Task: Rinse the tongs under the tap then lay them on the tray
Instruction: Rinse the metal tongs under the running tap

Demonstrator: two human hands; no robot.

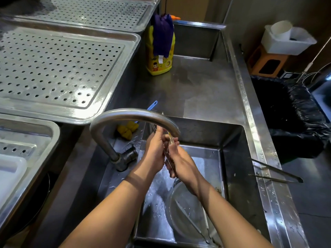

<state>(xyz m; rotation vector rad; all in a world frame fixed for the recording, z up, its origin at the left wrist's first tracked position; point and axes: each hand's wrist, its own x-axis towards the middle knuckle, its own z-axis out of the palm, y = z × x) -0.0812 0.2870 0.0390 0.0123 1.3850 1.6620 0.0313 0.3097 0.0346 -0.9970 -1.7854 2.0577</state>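
Observation:
Both hands meet over the steel sink (232,158), just under the spout of the curved tap (129,114). Between them stands a thin pair of metal tongs (169,145), nearly upright, its upper end rising behind the spout. My left hand (155,149) grips the tongs from the left, and my right hand (180,161) grips them from the right, lower down. Most of the tongs are hidden by the fingers. A large perforated steel tray (59,68) lies on the counter to the upper left.
A second pair of tongs (275,173) lies across the sink's right rim. A glass bowl (186,212) with utensils sits in the sink bottom. A yellow detergent bottle (160,56) draped with a purple cloth stands behind, near a yellow sponge (127,130). A black-lined bin (286,113) is at right.

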